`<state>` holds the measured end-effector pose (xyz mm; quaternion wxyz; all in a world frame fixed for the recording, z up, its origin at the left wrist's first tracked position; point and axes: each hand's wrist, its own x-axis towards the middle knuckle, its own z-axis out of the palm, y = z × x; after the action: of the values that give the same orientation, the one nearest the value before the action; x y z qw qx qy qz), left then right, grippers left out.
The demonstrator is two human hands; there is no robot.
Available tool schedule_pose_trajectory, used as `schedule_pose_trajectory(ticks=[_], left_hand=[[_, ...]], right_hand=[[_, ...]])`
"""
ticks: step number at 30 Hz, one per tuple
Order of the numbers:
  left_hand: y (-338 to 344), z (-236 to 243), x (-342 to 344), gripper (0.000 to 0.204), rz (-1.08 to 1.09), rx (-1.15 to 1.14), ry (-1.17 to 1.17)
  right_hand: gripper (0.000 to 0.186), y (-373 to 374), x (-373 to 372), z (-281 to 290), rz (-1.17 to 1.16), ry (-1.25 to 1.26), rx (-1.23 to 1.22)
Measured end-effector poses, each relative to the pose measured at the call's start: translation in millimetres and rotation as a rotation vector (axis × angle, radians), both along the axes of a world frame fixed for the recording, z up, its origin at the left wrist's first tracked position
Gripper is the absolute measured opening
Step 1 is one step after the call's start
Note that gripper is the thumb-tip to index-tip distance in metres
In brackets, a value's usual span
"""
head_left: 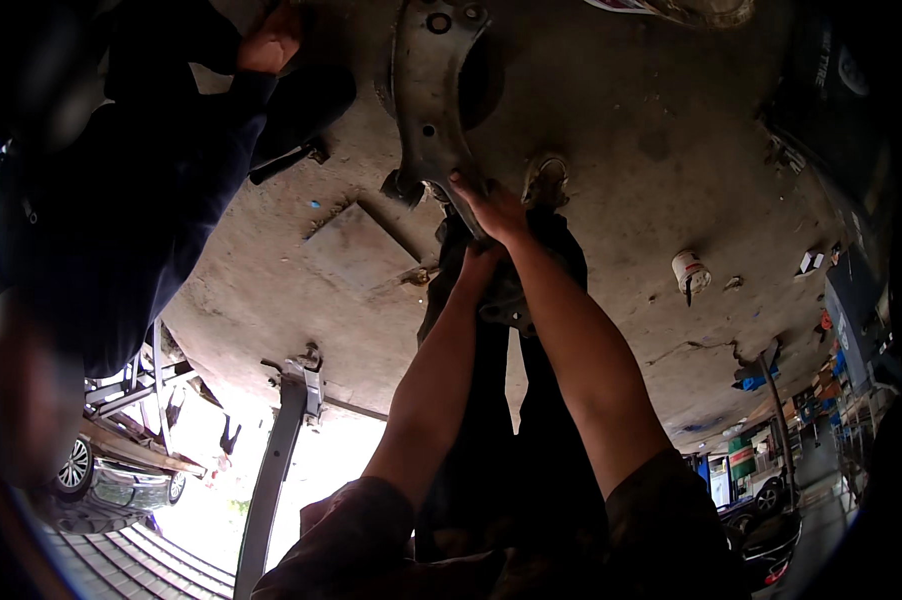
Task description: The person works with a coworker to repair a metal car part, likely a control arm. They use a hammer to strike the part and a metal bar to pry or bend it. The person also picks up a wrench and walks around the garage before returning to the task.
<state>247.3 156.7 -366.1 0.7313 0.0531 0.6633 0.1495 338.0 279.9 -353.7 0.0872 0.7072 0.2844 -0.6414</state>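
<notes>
Stained concrete floor (611, 250); bright daylight (226, 490) lower left.

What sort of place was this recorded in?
Probably a vehicle repair shop: a large curved metal part is held over a stained, bare floor, and a car shows at the left.

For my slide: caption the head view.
Left hand and right hand hold a curved metal part above a grimy floor.

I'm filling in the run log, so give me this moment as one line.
Left hand: holds curved metal part, near end | Right hand: grips it farther along | Floor: flat plate, white container
</notes>
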Motion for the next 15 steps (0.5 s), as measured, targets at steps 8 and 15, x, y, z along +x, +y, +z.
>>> schedule_pose_trajectory(ticks=[8, 15], left_hand=[[4, 6, 11, 0.037, 0.009, 0.058, 0.071], [0, 5, 9, 0.037, -0.067, 0.178, 0.085]], right_hand=[[0.091, -85, 84, 8, 0.041, 0.179, 0.161], [0.076, -102, 96, 24, 0.308, 0.018, 0.35]])
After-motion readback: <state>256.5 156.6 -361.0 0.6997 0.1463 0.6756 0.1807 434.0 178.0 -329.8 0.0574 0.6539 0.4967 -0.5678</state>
